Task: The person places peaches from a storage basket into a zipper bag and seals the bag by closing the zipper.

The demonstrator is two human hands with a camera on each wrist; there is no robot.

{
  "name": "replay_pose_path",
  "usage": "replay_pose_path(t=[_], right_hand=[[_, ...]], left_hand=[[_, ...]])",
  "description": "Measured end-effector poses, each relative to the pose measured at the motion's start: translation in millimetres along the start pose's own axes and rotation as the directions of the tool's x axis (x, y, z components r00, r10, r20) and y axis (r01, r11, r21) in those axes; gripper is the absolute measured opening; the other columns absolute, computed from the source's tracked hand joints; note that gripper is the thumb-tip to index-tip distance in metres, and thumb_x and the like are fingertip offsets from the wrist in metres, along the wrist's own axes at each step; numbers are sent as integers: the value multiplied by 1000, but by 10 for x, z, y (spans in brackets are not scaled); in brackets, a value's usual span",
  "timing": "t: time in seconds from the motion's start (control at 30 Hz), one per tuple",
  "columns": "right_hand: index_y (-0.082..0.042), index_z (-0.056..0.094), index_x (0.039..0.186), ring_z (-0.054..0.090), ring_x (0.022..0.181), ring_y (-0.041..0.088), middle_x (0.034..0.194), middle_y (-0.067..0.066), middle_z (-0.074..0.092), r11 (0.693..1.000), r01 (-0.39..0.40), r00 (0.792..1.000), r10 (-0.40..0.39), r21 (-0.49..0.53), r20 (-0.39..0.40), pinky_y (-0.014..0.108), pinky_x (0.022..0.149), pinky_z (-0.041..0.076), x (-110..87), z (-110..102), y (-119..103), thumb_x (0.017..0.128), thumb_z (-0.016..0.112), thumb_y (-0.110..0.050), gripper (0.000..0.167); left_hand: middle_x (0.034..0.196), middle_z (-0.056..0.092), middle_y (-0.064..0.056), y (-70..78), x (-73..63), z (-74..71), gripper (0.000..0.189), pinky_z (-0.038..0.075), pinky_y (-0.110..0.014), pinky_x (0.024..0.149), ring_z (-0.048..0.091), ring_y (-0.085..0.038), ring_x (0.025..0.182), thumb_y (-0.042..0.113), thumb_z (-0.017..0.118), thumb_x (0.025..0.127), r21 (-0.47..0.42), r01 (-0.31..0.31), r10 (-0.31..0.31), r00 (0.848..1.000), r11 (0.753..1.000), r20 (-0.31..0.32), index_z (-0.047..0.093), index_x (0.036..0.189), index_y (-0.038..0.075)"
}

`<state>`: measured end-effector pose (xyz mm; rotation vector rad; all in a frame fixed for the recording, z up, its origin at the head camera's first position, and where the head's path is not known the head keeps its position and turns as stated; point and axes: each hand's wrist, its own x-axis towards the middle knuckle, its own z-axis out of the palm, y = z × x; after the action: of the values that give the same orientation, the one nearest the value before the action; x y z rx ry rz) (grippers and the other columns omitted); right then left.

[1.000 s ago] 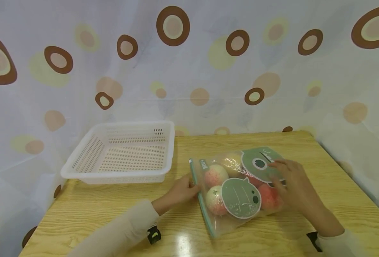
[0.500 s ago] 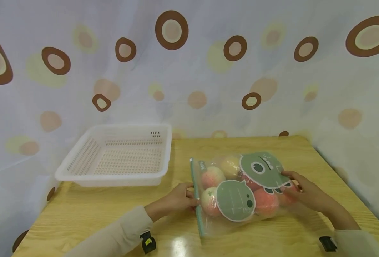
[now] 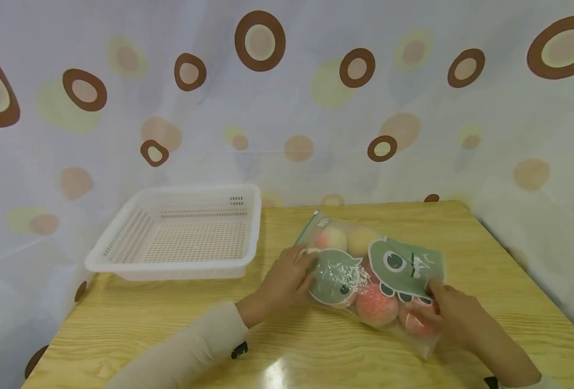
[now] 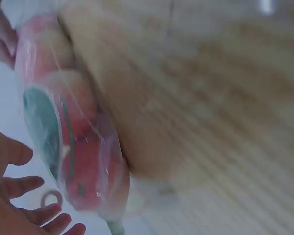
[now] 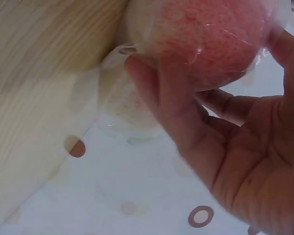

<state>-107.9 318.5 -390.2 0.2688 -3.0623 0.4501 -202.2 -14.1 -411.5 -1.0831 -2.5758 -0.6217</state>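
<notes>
A clear plastic zip bag (image 3: 408, 265) with green dinosaur prints lies slanted on the wooden table, full of round peach-like fruit (image 3: 376, 305), red, pink and yellowish. Its teal zip edge (image 3: 307, 227) points to the far left. My right hand (image 3: 457, 316) holds the bag's right end; in the right wrist view its thumb and fingers curl about a wrapped red fruit (image 5: 210, 39). By the bag's left end is my left hand (image 3: 284, 283). The left wrist view shows that hand (image 4: 12, 208) with fingers spread and loosely bent, beside the bag.
A white perforated plastic basket (image 3: 170, 268) stands at the left back of the table (image 3: 209, 308), with nothing in it. Behind the table hangs a pale curtain (image 3: 292, 108) with brown-ringed dots.
The bag has turned so that its zip edge swung away to the far side. My left hand has let go of that edge. My right hand has moved to grip the bag's right end.
</notes>
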Motion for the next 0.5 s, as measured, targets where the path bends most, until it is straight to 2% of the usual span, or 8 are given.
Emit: replay_pose_path(t=[0.07,0.13,0.2,0.27,0.37,0.43,0.5], right_hand=[[-9,49,91,41,56,12,67,-3,46,999,-25,1000,25,-33,19,28,48,34,-18,-28,-49,90,60,-50,43],[-8,53,92,44,56,13,67,-3,49,997,-48,998,50,-65,24,30,47,36,-7,-84,-37,93,54,-51,43],[-5,56,97,48,54,15,66,-1,53,994,-78,997,78,-82,-9,31,45,36,33,-146,37,97,48,-51,47],[1,56,107,55,58,22,74,10,61,994,-77,994,71,-78,-81,35,44,40,108,-190,175,100,46,-45,47],[7,47,126,60,85,43,107,29,59,1000,14,989,-13,8,-146,50,60,49,277,-208,433,101,48,-32,46],[7,41,135,47,110,55,129,36,44,987,102,989,-88,126,-115,62,78,43,399,-193,580,100,50,-24,48],[7,35,141,33,123,59,140,37,33,951,155,988,-151,267,-37,69,87,35,494,-164,685,100,50,-19,51]], left_hand=[[136,48,-22,73,-61,12,41,46,-48,96,48,-36,123,23,60,93,142,-92,92,996,986,9,55,131,7],[138,47,-20,136,-136,33,45,46,-45,98,48,-34,124,28,63,92,252,-150,143,989,956,46,54,132,9],[142,43,-18,194,-201,55,50,42,-45,102,45,-33,127,31,61,92,308,-193,172,981,932,94,50,137,12],[148,36,-17,241,-253,78,57,37,-49,107,40,-34,132,35,61,92,325,-241,201,968,915,153,44,142,13],[156,23,-12,295,-296,105,68,29,-54,110,29,-34,139,40,60,92,316,-298,230,944,901,237,32,150,19],[159,16,-9,319,-302,116,76,25,-57,111,23,-34,142,41,61,90,311,-334,248,926,890,284,24,153,22],[160,12,-7,338,-303,115,79,24,-59,110,20,-33,143,40,62,90,305,-354,259,915,884,309,19,154,24]])
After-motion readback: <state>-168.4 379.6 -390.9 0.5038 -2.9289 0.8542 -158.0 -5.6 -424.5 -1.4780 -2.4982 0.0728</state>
